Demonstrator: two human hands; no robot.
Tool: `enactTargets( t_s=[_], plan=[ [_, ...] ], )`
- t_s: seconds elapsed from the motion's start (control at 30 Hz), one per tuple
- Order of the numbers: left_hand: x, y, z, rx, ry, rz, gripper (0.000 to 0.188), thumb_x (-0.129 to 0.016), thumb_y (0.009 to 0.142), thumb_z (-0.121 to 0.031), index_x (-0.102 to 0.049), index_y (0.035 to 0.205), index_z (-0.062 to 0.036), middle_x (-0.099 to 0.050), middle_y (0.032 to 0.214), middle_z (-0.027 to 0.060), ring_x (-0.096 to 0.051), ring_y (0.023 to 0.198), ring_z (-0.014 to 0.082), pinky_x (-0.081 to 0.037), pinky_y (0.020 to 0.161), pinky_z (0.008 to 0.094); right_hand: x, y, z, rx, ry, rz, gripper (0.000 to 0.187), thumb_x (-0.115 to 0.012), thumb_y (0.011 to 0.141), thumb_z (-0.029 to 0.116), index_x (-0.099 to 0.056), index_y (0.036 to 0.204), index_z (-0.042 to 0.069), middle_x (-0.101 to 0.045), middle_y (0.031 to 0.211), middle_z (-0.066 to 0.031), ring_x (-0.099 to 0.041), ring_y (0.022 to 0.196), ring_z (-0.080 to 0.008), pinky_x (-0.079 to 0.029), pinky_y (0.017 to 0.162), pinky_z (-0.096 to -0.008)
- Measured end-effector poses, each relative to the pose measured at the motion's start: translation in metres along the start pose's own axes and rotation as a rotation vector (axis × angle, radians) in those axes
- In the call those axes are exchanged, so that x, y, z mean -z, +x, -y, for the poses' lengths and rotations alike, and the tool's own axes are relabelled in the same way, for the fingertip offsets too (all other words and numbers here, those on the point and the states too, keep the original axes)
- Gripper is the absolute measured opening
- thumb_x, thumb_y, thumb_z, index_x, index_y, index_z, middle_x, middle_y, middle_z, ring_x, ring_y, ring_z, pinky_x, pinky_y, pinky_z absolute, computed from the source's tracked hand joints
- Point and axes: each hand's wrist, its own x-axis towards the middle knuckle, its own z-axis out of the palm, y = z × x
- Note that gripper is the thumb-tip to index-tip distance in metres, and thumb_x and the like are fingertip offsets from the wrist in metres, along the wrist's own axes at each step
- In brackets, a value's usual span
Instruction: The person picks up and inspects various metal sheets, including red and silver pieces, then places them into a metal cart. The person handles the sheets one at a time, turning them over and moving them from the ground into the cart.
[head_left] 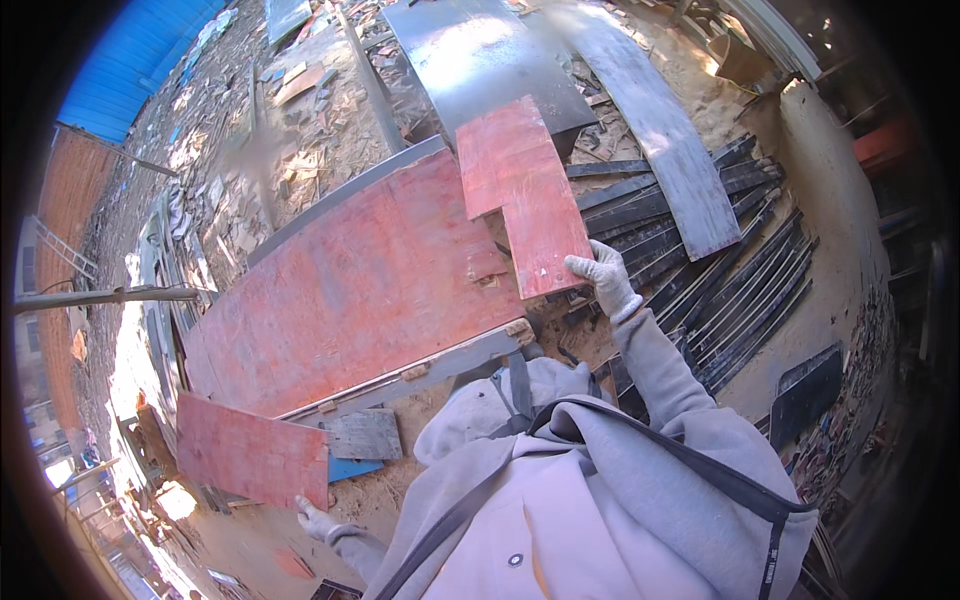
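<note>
My right hand, in a pale work glove, grips the near corner of a red-painted board with a step cut in its side. Thumb on top, it holds the board at the right end of a large red panel. Low on the left, my gloved left hand pinches the lower right corner of a smaller red board. That board overlaps the large panel's near left end. The fingers under both boards are hidden. A grey wooden offcut and a blue piece lie beside the left board.
Dark narrow strips are piled at the right, with a long whitish board across them. A shiny dark sheet lies at the far side. Wood scraps litter the ground at the far left. A pole juts in from the left.
</note>
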Motion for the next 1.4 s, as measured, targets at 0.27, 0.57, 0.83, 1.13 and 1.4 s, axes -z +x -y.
enactTargets(
  t_s=[0.27,0.57,0.83,1.13,1.4],
  plan=[
    [-0.211,-0.204,-0.123,-0.167,-0.633,1.331,0.084,-0.062,0.101,-0.057,-0.033,0.161,-0.0053,-0.041,0.16,0.0239,-0.05,0.14,0.0397,-0.044,0.113,0.0559,-0.125,-0.03,0.007,0.641,-1.453,0.004,0.025,-0.072,0.083,0.031,-0.061,0.085,0.008,-0.063,0.087,-0.0137,-0.065,0.083,-0.033,-0.052,0.072,-0.0468],
    [-0.319,-0.253,-0.134,0.022,-0.565,1.452,0.029,-0.069,0.101,-0.014,-0.068,0.123,0.0056,-0.074,0.11,0.0096,-0.07,0.094,0.0188,-0.058,0.087,0.0331,-0.046,-0.023,-0.046,0.492,-0.98,-0.102,0.031,-0.071,0.089,0.016,-0.069,0.119,0.01,-0.07,0.11,-0.0133,-0.065,0.104,-0.0364,-0.052,0.094,-0.0471],
    [-0.22,-0.26,-0.177,-0.112,-0.453,1.61,0.034,-0.071,0.098,-0.015,-0.064,0.125,0.006,-0.073,0.112,0.0097,-0.07,0.096,0.0171,-0.057,0.09,0.034,-0.018,0.059,-0.02,0.598,-1.217,-0.045,0.083,-0.077,0.083,0.012,-0.042,0.159,0.015,-0.052,0.15,-0.0156,-0.05,0.135,-0.0358,-0.04,0.117,-0.0455],
    [-0.22,-0.265,-0.155,-0.088,-0.533,1.719,0.054,-0.074,0.092,-0.006,-0.052,0.141,0.0054,-0.068,0.129,0.0132,-0.068,0.115,0.0211,-0.053,0.104,0.0363,-0.046,0.096,-0.053,-0.427,0.222,-0.014,0.056,-0.064,0.101,0.005,-0.045,0.154,0.002,-0.063,0.133,-0.0169,-0.075,0.09,-0.0243,-0.064,0.073,-0.0369],
    [-0.343,-0.253,-0.144,-0.553,-0.187,1.291,0.064,-0.082,0.087,-0.006,-0.054,0.144,0.0044,-0.074,0.121,0.0123,-0.071,0.106,0.0193,-0.058,0.092,0.0331,-0.057,0.176,-0.088,-0.265,-0.072,-0.029,0.051,-0.068,0.098,-0.001,-0.055,0.147,0.005,-0.073,0.103,-0.0107,-0.071,0.071,-0.0156,-0.06,0.057,-0.0267]
  ],
)
